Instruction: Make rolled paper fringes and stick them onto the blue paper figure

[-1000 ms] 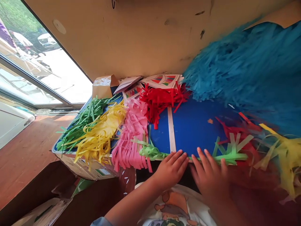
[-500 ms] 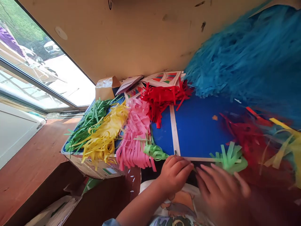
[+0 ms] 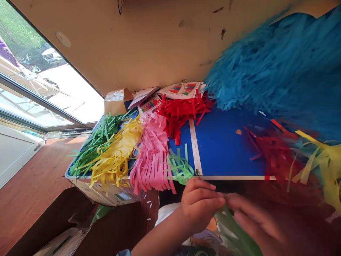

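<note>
My left hand [image 3: 202,202] is closed around the twisted middle of a light green paper tassel [image 3: 183,170], just off the table's front edge. One fringed end fans out beyond that hand, over the blue tabletop and beside the pink fringe. The other end hangs down, blurred, in front of my shirt. My right hand [image 3: 255,220], smeared by motion, has its fingertips against my left fingertips, with the green paper between its finger and thumb. A pink pile of fringed paper [image 3: 151,156] lies left of the tassel.
Yellow [image 3: 117,149], dark green [image 3: 106,131] and red fringe [image 3: 178,115] lie on the blue table [image 3: 221,142]. A large blue fringe heap [image 3: 266,67] is at back right; yellow strips [image 3: 327,160] hang at right. An opened cardboard box [image 3: 112,227] stands below left.
The tassel's right end has swung from above the table edge down in front of my shirt. Its left end has fanned out upward. My right hand has turned lower, against my left fingertips.
</note>
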Action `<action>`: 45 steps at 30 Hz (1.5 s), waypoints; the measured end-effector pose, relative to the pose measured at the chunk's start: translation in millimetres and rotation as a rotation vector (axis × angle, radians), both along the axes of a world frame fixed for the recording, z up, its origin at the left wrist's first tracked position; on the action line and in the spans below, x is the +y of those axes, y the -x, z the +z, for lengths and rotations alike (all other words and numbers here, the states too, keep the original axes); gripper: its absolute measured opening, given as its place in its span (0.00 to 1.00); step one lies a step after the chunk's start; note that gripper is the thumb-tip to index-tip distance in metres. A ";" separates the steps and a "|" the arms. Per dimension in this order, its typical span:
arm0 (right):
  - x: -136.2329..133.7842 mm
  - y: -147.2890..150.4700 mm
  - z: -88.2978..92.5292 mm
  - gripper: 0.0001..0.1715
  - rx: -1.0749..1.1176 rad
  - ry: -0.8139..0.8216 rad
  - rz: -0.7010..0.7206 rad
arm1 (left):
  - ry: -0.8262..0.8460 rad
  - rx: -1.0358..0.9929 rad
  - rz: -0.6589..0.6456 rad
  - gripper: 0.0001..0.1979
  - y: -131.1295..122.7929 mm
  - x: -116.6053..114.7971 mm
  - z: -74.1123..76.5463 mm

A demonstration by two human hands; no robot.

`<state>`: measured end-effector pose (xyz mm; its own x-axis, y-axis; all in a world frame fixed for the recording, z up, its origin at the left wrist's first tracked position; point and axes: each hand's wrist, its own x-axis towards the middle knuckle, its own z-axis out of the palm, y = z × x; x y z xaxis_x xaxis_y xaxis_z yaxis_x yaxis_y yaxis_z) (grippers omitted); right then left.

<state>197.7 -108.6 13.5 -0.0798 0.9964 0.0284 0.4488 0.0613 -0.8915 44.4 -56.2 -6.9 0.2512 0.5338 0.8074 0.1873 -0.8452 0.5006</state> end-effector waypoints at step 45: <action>0.0 15.7 -20.0 0.05 -0.209 -0.447 -0.151 | 0.984 -0.363 -0.265 0.07 -12.4 -19.7 2.8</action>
